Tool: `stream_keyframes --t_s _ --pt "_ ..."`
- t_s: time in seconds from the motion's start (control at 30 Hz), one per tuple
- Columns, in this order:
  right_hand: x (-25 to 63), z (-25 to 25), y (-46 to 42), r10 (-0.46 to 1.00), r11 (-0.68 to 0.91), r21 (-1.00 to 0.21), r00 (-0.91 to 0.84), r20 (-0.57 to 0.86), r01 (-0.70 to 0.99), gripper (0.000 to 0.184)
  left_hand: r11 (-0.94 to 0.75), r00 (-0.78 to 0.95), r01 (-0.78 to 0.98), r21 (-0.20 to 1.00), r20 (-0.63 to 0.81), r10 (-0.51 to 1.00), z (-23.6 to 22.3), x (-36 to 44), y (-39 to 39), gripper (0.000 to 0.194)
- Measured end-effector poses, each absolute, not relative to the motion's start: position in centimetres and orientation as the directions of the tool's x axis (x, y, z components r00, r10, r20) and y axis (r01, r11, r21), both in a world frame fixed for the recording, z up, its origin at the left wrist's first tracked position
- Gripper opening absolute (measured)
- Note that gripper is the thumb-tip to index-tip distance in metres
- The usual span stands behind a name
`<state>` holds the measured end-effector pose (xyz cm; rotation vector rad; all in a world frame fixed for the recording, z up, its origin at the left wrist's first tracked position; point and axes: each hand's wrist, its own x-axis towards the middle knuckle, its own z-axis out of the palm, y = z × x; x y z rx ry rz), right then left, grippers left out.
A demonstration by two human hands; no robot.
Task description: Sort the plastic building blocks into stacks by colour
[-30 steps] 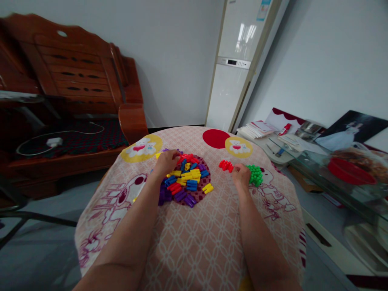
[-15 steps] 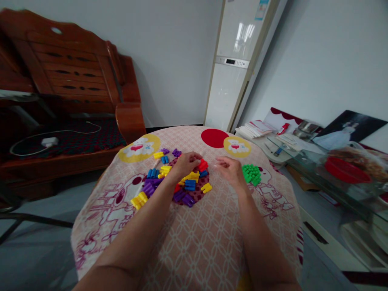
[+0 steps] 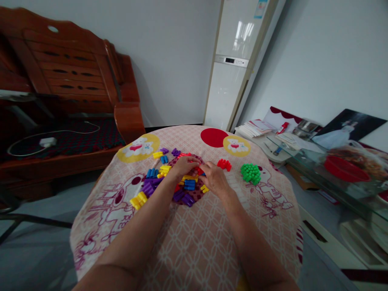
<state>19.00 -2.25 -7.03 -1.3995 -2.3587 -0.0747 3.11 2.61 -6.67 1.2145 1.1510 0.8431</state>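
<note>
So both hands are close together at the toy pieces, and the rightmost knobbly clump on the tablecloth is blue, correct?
The clump is green, not blue, in the head view; the left hand and right hand are close together at the toy pieces.

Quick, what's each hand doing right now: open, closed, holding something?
Left hand: closed, apparently holding a red piece.
Right hand: right beside that piece; whether it grips cannot be told.
</note>
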Motion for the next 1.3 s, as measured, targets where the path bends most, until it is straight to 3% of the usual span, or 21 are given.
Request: stream_keyframes --t_s 0.17,0.27,0.4,0.6,0.9,1.3 --pt "19.2 -6.8 -2.2 0.809 0.513 -0.184 -0.4 0.43 0.838 0.016 0.218 0.3 -0.017 0.976 -0.203 0.932 -6.9 3.4 2.5 0.009" --pt "21.0 -6.5 -1.7 0.826 0.502 -0.332 -0.33 0.456 0.799 0.009 0.202 0.358 -0.067 0.977 -0.166 0.919 -6.9 3.8 2.4 0.011" --pt "25.5 -6.5 -1.0 0.903 0.373 -0.591 -0.134 0.408 0.715 0.008 0.19 0.366 -0.102 0.976 -0.14 0.92 -6.8 3.7 2.4 0.02" --pt "29.6 -8.1 -0.2 0.949 0.25 -0.715 -0.017 0.316 0.653 0.011 0.172 0.321 -0.123 0.977 -0.125 0.939 -6.6 2.9 2.7 0.017" --pt "29.1 -9.2 0.0 0.949 0.156 -0.672 0.078 0.305 0.724 0.01 0.159 0.302 -0.106 0.982 -0.121 0.946 -6.4 2.6 2.8 0.017" --pt "28.4 -9.9 0.5 0.93 0.112 -0.42 0.054 0.363 0.901 0.01 0.143 0.31 -0.062 0.988 -0.118 0.944 -6.5 2.7 2.7 0.018"
